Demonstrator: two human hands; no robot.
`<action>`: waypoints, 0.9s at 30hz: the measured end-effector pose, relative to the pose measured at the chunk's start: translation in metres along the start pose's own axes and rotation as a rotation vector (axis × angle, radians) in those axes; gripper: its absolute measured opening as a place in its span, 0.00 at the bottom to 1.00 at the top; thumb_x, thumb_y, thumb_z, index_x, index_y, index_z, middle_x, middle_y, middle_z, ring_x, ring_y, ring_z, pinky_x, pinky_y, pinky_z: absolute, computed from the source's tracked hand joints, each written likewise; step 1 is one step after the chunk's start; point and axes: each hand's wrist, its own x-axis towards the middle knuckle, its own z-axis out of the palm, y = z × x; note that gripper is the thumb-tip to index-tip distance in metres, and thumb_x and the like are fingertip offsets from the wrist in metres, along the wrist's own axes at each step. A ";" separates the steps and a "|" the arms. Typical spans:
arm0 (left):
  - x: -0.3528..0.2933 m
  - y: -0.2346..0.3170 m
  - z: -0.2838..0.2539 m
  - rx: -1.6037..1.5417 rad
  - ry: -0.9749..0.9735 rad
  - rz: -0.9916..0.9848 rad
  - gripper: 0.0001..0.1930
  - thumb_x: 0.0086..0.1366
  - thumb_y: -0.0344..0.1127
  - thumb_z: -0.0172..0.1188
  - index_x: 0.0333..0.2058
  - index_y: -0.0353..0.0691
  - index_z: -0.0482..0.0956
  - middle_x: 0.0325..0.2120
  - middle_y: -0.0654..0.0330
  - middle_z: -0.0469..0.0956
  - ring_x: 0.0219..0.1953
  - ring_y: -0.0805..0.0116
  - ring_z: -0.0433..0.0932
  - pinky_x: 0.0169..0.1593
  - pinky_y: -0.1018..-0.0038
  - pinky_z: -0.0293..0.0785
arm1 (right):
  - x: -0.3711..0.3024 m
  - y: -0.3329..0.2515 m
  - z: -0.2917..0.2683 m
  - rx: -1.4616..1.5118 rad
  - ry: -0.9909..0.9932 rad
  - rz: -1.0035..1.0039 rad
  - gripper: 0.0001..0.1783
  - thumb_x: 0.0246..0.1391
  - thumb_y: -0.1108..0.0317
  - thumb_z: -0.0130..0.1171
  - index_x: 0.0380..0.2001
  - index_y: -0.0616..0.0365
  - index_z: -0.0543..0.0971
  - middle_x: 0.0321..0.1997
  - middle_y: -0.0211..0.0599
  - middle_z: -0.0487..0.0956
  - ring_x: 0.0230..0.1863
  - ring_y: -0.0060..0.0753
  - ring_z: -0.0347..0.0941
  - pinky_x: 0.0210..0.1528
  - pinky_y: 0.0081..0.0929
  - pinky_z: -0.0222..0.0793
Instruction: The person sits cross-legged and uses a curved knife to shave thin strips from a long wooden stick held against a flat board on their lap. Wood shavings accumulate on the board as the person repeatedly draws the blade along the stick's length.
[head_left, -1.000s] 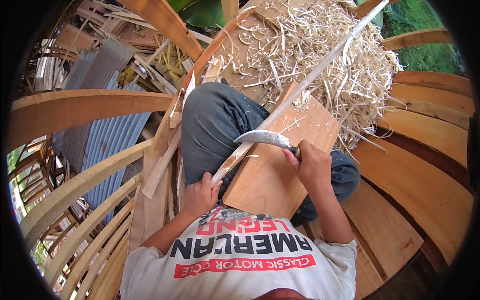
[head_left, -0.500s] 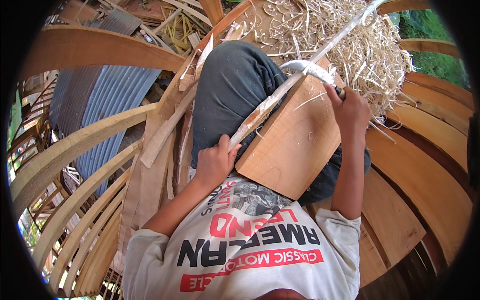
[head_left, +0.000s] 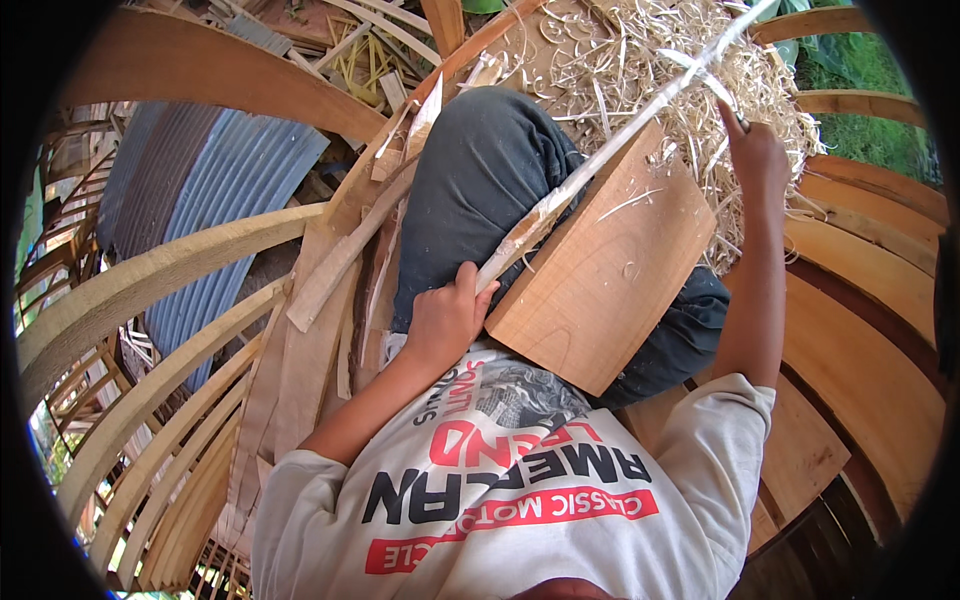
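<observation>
My left hand [head_left: 448, 318] is closed round the near end of a long, pale wooden strip [head_left: 570, 187]. The strip slants up and away to the right, over my knee and along the left edge of a thick wooden block [head_left: 612, 275] lying in my lap. My right hand [head_left: 758, 160] grips the handle of a curved knife [head_left: 716, 86]. Its blade crosses the strip near the far end; whether the edge bites into the wood I cannot make out. A few thin shavings lie on the block.
A heap of curly wood shavings [head_left: 600, 45] spreads ahead of me. Curved wooden ribs [head_left: 170, 262] rise on the left, with corrugated metal sheets [head_left: 235, 190] beyond them. Curved planks [head_left: 860, 330] line the right side. Loose wood offcuts [head_left: 345, 255] lie beside my left knee.
My right hand and the knife have moved up and away along the strip, with the arm stretching out. My left hand still holds the near end.
</observation>
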 end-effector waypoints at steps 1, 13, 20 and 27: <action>0.000 0.000 0.000 -0.020 -0.016 -0.005 0.15 0.66 0.43 0.53 0.29 0.36 0.64 0.10 0.49 0.71 0.14 0.48 0.74 0.17 0.61 0.69 | 0.011 0.004 -0.001 0.002 -0.005 0.023 0.45 0.48 0.23 0.40 0.26 0.59 0.82 0.27 0.50 0.80 0.33 0.51 0.79 0.36 0.43 0.72; 0.001 -0.003 -0.003 -0.068 -0.052 -0.035 0.15 0.65 0.43 0.53 0.30 0.36 0.64 0.10 0.47 0.71 0.15 0.45 0.74 0.18 0.58 0.69 | 0.068 0.027 -0.012 -0.004 0.071 -0.007 0.45 0.48 0.23 0.39 0.22 0.59 0.80 0.27 0.47 0.80 0.34 0.49 0.77 0.38 0.41 0.71; 0.005 -0.019 -0.005 -0.101 -0.069 0.027 0.15 0.63 0.41 0.57 0.32 0.33 0.66 0.12 0.45 0.71 0.17 0.43 0.74 0.19 0.57 0.68 | -0.011 0.070 -0.036 1.238 -0.432 -0.048 0.17 0.60 0.54 0.51 0.35 0.60 0.72 0.15 0.25 0.66 0.08 0.16 0.59 0.08 0.18 0.54; 0.012 -0.022 -0.017 -0.172 -0.194 -0.004 0.15 0.63 0.42 0.55 0.32 0.33 0.69 0.19 0.41 0.74 0.24 0.37 0.73 0.27 0.54 0.68 | -0.044 0.083 -0.027 1.607 -0.387 -0.034 0.15 0.63 0.60 0.49 0.42 0.61 0.72 0.14 0.22 0.65 0.06 0.13 0.55 0.06 0.14 0.48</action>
